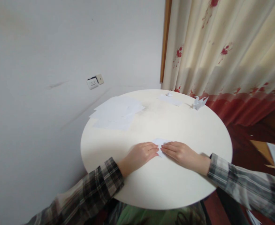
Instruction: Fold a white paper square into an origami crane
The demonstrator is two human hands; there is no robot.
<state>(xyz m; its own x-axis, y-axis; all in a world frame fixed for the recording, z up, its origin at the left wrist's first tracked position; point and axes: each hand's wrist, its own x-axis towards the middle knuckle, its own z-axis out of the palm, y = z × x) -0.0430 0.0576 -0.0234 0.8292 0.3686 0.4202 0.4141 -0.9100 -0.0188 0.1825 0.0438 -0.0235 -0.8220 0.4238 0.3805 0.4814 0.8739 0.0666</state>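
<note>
A small piece of folded white paper [160,142] lies on the near half of the round white table [172,187]. My left hand [142,153] grips its left side, fingers together and pointing right. From the other side my right hand [181,153] holds the right part, its fingertips close to those of the left. Thumbs and the lower part of the paper are partly hidden, so the exact fold cannot be made out.
Loose white sheets [116,111] overlap at the table's far left. A folded paper crane [199,103] stands near the far right edge. Behind, a smaller folded paper piece [169,94] rests by a flat sheet [172,100]. A wall [46,125] borders the left, a curtain [198,47] the back right.
</note>
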